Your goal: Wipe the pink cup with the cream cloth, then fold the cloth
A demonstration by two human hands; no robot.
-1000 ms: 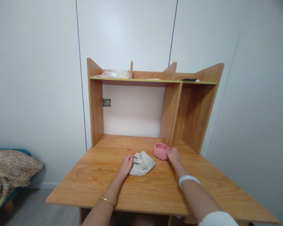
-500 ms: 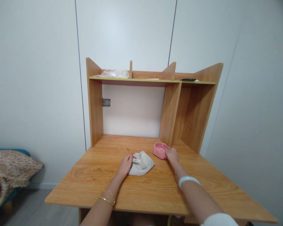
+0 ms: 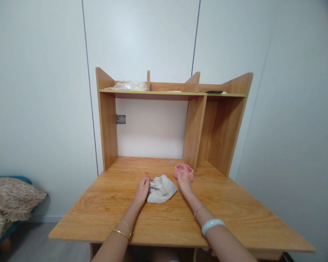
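Two hands out over the wooden desk (image 3: 166,218), mid-surface toward its back edge: left hand (image 3: 142,189) pinching the crumpled white cloth (image 3: 161,189), right hand (image 3: 184,180) curled round the small pink dish (image 3: 183,170) just beside it, wiping judged not yet begun.

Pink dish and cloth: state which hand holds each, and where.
Right hand grips the pink dish at its near rim; left hand grasps the white cloth at its left edge.
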